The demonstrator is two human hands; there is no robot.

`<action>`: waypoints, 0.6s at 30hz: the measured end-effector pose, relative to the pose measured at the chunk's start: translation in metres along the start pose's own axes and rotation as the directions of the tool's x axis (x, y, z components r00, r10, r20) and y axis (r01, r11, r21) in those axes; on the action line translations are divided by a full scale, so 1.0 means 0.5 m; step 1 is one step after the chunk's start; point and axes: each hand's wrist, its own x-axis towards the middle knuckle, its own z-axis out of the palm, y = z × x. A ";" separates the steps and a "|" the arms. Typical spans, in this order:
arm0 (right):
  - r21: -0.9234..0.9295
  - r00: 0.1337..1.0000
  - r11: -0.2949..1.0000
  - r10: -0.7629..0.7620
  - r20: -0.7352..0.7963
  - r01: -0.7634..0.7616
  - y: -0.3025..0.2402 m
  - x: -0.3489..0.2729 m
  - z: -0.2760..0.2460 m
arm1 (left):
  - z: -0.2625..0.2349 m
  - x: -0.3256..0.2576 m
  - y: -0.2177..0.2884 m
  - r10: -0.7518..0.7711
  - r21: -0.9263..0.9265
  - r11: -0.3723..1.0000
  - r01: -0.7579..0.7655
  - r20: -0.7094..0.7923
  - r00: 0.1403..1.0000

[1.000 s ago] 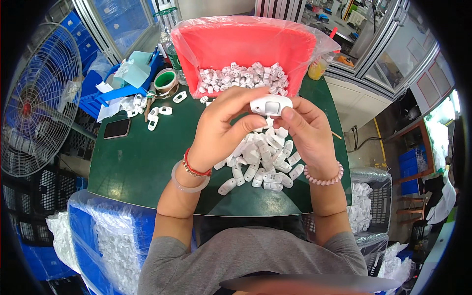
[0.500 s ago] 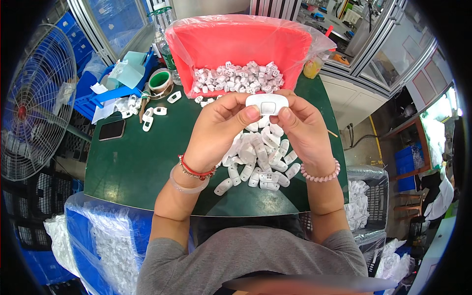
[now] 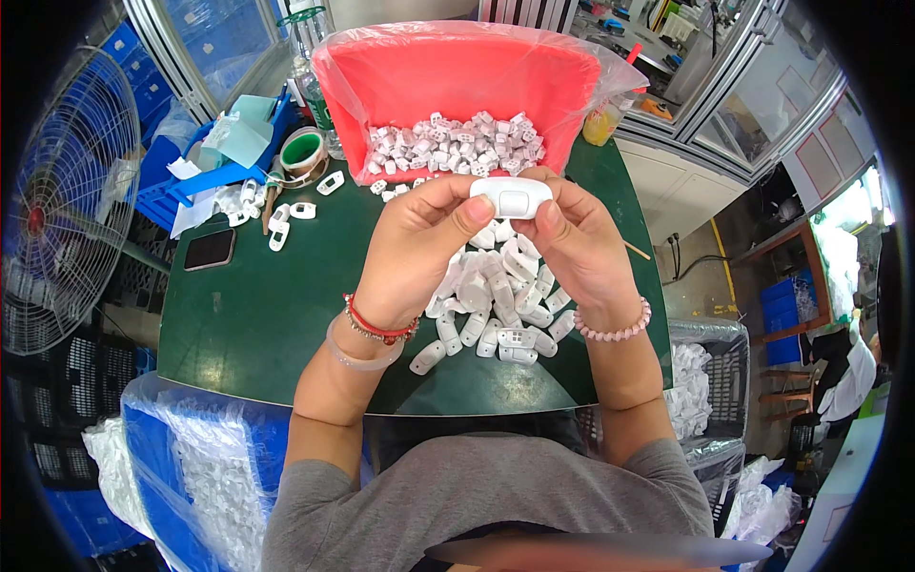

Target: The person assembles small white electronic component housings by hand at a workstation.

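Note:
Between my two hands is a white rounded plastic housing point(image 3: 516, 202) with a rectangular recess in its face. My left hand point(image 3: 426, 234) pinches its left end between thumb and fingers. On its right end, my right hand point(image 3: 579, 238) grips in the same way. Below them a heap of similar white plastic housings point(image 3: 491, 291) lies on the green table point(image 3: 267, 324). Just beyond my hands stands a red bin point(image 3: 457, 76) lined with clear plastic, tilted toward me, with many small white parts point(image 3: 457, 143) inside.
At the left lie a phone point(image 3: 210, 250), a few white frames point(image 3: 278, 235), a tape roll point(image 3: 303, 153) and a blue tray point(image 3: 214, 176). A caged fan point(image 3: 62, 200) stands further left. Lined crates point(image 3: 701, 381) of white parts flank me; a drink cup point(image 3: 602, 122) is at the back right.
The whole view has shifted slightly. Both hands still hold the white housing, which appears tipped a little, its recess looking flatter.

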 end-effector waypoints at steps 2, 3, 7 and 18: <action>0.009 1.000 1.000 0.011 -0.005 -0.011 0.000 0.001 -0.002 | -0.001 0.003 -0.002 -0.013 -0.006 1.000 0.013 0.002 1.000; 0.016 1.000 1.000 0.017 -0.006 -0.017 -0.001 0.000 -0.002 | -0.002 0.004 -0.003 -0.016 -0.012 1.000 0.016 0.003 1.000; -0.022 0.996 1.000 -0.014 -0.092 0.012 0.002 0.004 0.008 | 0.002 0.008 0.004 -0.006 0.094 0.996 0.006 -0.006 1.000; 0.135 1.000 0.991 -0.017 -0.016 0.019 0.020 0.003 0.017 | 0.003 0.011 -0.028 0.111 0.018 0.994 -0.112 0.032 0.993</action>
